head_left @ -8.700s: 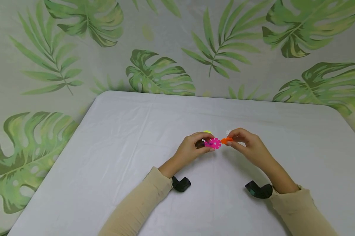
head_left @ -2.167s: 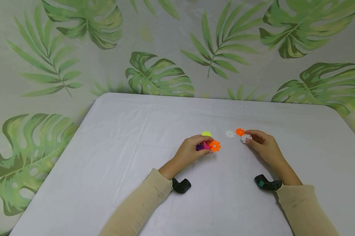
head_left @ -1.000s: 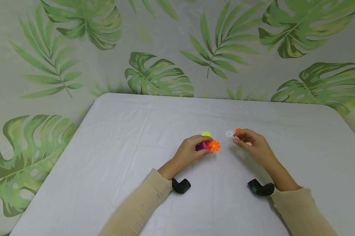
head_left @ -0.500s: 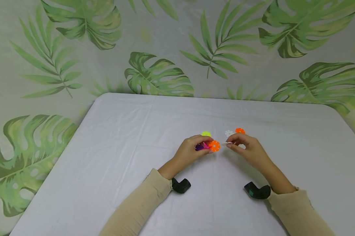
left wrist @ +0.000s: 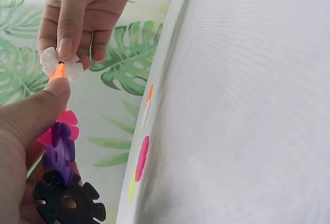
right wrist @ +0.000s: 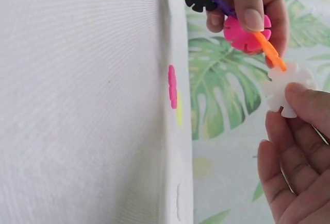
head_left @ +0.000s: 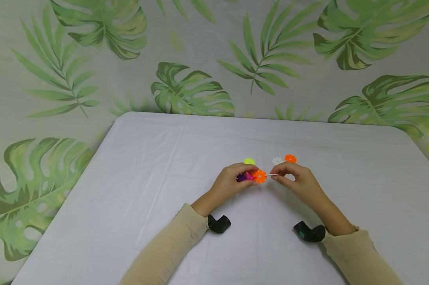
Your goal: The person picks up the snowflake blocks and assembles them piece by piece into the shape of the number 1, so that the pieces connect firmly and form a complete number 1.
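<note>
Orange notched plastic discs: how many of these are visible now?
2: one orange disc between the left hand and right hand, another orange disc lying on the white table just beyond the right hand. The hands may hide others.

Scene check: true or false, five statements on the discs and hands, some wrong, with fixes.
1. The left hand holds a disc chain. True.
2. Only one hand holds anything. False: the right hand pinches a white disc.
3. The chain's purple disc is joined to its black disc. True.
4. In the head view, a blue disc lies beyond the left hand. False: a yellow disc does.
5. There, the loose orange disc lies right of the loose white disc. True.
</note>
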